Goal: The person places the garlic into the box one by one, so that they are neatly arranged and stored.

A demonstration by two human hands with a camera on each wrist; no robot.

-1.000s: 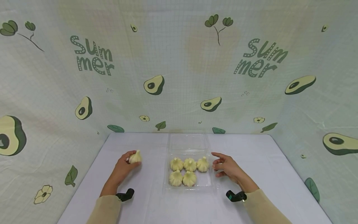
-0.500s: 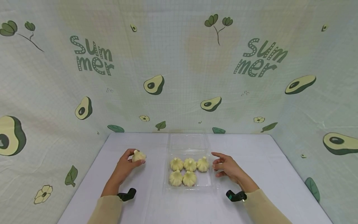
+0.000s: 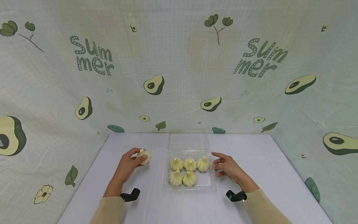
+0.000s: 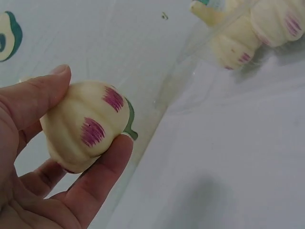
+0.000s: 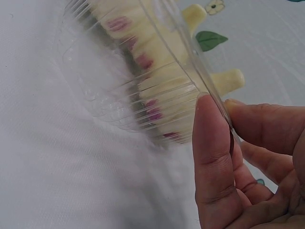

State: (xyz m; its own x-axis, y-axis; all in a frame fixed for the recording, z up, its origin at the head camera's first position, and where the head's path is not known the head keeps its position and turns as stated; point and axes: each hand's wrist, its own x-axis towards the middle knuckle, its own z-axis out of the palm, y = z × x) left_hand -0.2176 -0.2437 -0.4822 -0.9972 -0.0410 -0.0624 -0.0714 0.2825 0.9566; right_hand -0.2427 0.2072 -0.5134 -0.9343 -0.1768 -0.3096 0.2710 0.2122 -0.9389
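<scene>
My left hand (image 3: pixel 125 166) holds a cream garlic bulb (image 4: pixel 88 121) between thumb and fingers, above the table to the left of a clear plastic box (image 3: pixel 205 181). Purple streaks mark the bulb's underside in the left wrist view. Inside the box stand several more garlic bulbs (image 3: pixel 190 165), stems up: three along the back and two in front, with a bare spot at the front right. At the box's right side, my right hand (image 3: pixel 228 168) pinches the thin rim between thumb and finger, as the right wrist view shows.
The box's clear lid (image 3: pixel 188 142) lies folded back toward the rear wall. A white cloth covers the table (image 3: pixel 240 146). A printed curtain (image 3: pixel 179 62) with avocados and lettering rises behind and along both sides.
My left hand has carried the garlic bulb a little to the right, toward the box, and the bulb has turned in the fingers. The right hand and box have stayed in place.
</scene>
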